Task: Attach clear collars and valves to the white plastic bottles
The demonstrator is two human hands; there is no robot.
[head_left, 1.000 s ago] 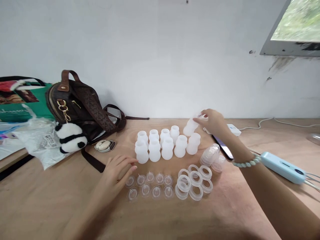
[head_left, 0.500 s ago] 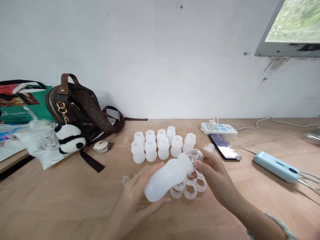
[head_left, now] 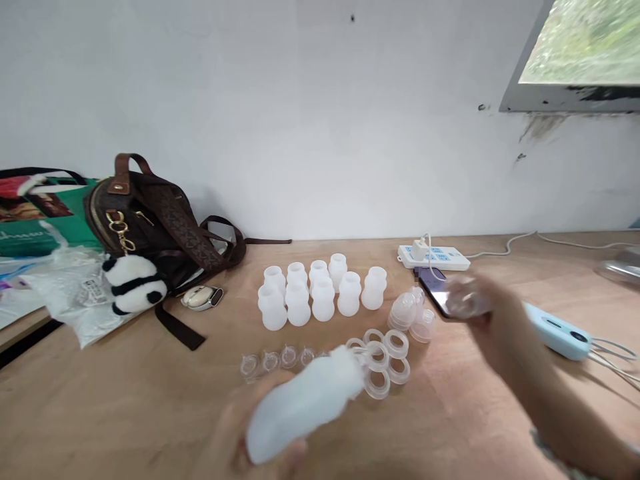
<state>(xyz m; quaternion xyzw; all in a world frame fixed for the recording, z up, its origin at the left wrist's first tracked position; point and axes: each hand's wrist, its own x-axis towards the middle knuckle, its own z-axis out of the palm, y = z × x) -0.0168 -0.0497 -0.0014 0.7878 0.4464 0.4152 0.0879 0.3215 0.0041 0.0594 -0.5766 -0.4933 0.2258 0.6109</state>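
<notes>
My left hand [head_left: 231, 421], smeared by motion, is wrapped round a milky white silicone baby bottle [head_left: 303, 405], tilted with its neck up to the right. The neck overlaps several clear rings [head_left: 377, 385] on the table; blur hides what sits in its mouth. Over the phone, my blurred right hand [head_left: 507, 320] grips a clear domed cap [head_left: 466, 299], apart from the bottle. More clear domed caps [head_left: 403, 310] stand beyond the rings. A row of small clear nipples [head_left: 289, 356] lies behind the bottle. Several white bottle bodies [head_left: 299, 303] stand upright farther back.
A phone [head_left: 437, 293], a power strip [head_left: 453, 259] and a light blue power bank [head_left: 557, 332] with cables lie at the right. A brown backpack [head_left: 165, 220] with a panda plush [head_left: 134, 283] and a computer mouse [head_left: 199, 296] are at the left.
My right hand has moved right, taking the clear cap away from the bottle's neck. My left hand and the bottle have shifted left and lower.
</notes>
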